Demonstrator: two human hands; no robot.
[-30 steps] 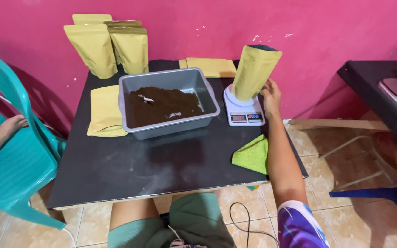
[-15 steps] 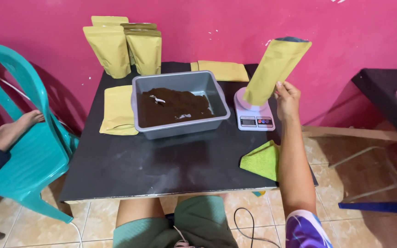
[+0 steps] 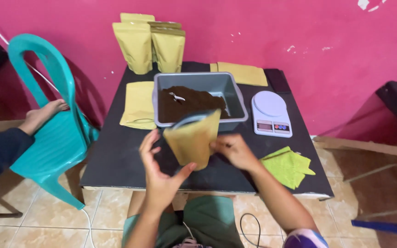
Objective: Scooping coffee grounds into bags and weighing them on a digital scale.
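Pink wall behind, black counter (image 3: 116,160) in front of it. Both hands are on a tan pouch (image 3: 193,140) held above the counter's near edge: the left hand (image 3: 159,172) cups its side from below, fingers spread, and the right hand (image 3: 233,149) pinches the other edge. Its mouth gapes open. Just behind sits a grey tub (image 3: 235,98) of dark powder, a white scale (image 3: 271,112) to its right. Filled pouches (image 3: 150,43) stand at the far edge, a green cloth (image 3: 288,165) lies at the near right corner. A teal chair (image 3: 51,138) stands left.
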